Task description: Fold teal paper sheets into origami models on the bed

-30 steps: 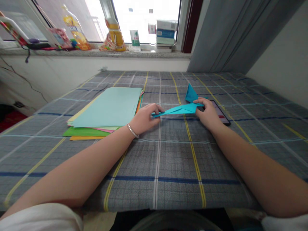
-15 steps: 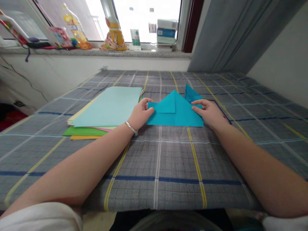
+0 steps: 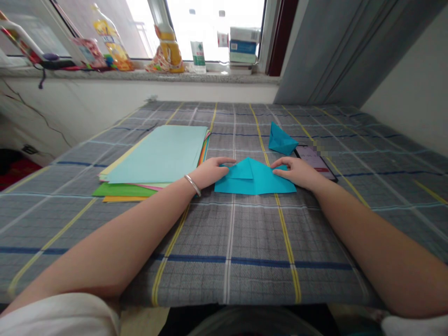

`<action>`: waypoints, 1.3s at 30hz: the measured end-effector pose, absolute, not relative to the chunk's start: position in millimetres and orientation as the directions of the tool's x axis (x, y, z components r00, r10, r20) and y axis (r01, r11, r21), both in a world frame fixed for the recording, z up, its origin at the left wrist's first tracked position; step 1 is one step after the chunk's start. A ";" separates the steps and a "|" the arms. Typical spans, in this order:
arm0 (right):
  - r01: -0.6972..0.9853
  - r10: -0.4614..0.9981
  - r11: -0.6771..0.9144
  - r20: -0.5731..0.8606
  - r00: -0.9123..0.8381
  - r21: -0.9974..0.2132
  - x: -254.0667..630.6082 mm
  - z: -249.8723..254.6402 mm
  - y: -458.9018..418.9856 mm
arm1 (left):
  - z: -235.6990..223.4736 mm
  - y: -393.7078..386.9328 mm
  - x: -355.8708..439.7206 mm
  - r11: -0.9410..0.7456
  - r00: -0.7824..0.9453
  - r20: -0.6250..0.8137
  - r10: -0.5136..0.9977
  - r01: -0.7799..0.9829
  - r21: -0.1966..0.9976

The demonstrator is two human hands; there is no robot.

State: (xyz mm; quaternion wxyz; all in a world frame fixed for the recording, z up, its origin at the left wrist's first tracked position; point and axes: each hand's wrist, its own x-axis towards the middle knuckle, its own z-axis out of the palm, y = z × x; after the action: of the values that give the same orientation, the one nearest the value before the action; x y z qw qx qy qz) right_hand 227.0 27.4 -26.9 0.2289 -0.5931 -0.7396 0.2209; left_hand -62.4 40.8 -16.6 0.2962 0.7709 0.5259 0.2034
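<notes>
A folded sheet of bright blue paper (image 3: 261,179), peaked in the middle with a straight lower edge, lies in front of me on the cloth. My left hand (image 3: 212,171), a silver bangle at its wrist, has its thumb and fingers closed on the paper's left side, by a small folded flap. On the right slope, my right hand (image 3: 292,171) pinches the paper between thumb and fingers. Behind it sits a smaller folded blue paper piece (image 3: 281,140), touched by neither hand. The fingertips partly cover the paper's two sides.
A stack of coloured paper (image 3: 157,154), pale blue on top, lies left of my hand. Beyond my right hand is a phone (image 3: 317,161). The checked cloth (image 3: 196,242) covers the table. Bottles and boxes (image 3: 242,46) stand on the windowsill (image 3: 210,78) behind.
The blue paper has come down and tilted flatter toward the table, its peak lower. Both hands moved slightly inward with it. More of the phone and the smaller blue piece now shows.
</notes>
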 end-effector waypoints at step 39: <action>0.746 0.756 0.654 0.160 -0.635 -0.127 211.1 -10.5 3.7 | -11.5 16.0 -48.8 -0.781 0.771 0.173 0.613 0.625 -0.014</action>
State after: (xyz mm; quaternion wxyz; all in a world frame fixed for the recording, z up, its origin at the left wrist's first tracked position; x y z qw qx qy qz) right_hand 211.1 3.7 -10.5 0.0997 -0.4154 -0.9039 0.0243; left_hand -48.8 16.0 -11.5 -0.0354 0.9402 0.3292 0.0798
